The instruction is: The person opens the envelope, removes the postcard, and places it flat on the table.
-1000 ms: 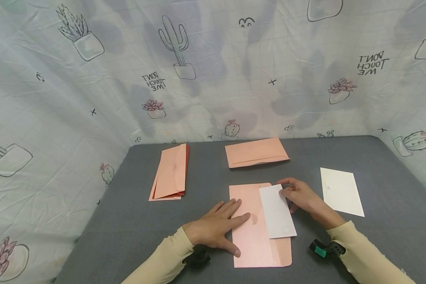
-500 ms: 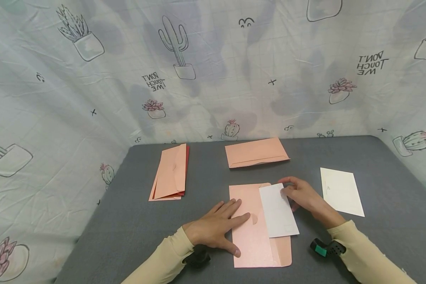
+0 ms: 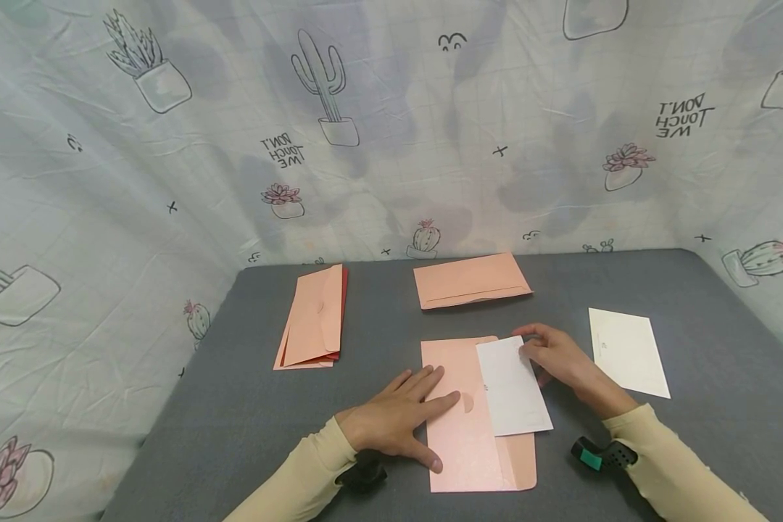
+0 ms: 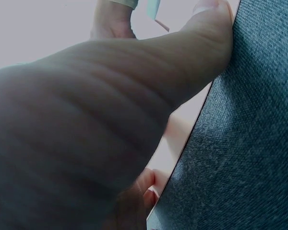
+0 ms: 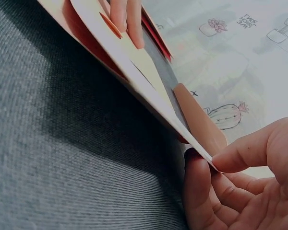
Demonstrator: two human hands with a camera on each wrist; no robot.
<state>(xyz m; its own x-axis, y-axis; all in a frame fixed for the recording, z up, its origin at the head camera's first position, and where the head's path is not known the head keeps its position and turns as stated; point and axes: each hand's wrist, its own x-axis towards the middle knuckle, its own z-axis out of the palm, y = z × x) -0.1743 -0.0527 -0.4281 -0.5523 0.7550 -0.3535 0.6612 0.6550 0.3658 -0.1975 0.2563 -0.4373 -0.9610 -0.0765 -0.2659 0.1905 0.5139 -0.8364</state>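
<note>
A pink envelope (image 3: pixel 460 449) lies on the grey table with its flap open to the right. My left hand (image 3: pixel 398 417) rests on its left half, fingers spread; the left wrist view shows the thumb (image 4: pixel 206 40) near the envelope's edge. A white card (image 3: pixel 514 395) sits partly inside the envelope, its left side hidden. At the card's upper right edge my right hand (image 3: pixel 554 355) pinches it between thumb and fingers, which the right wrist view shows at the card's tip.
A cream card (image 3: pixel 628 353) lies to the right. Behind the open envelope is another pink envelope (image 3: pixel 471 280). Several pink and red envelopes (image 3: pixel 313 315) overlap at the back left. A cloth with cactus drawings (image 3: pixel 391 145) hangs behind the table.
The white card has slid slightly rightward, farther out of the envelope, with my right hand moving along. A small mark now shows at its left side. My left hand has stayed still.
</note>
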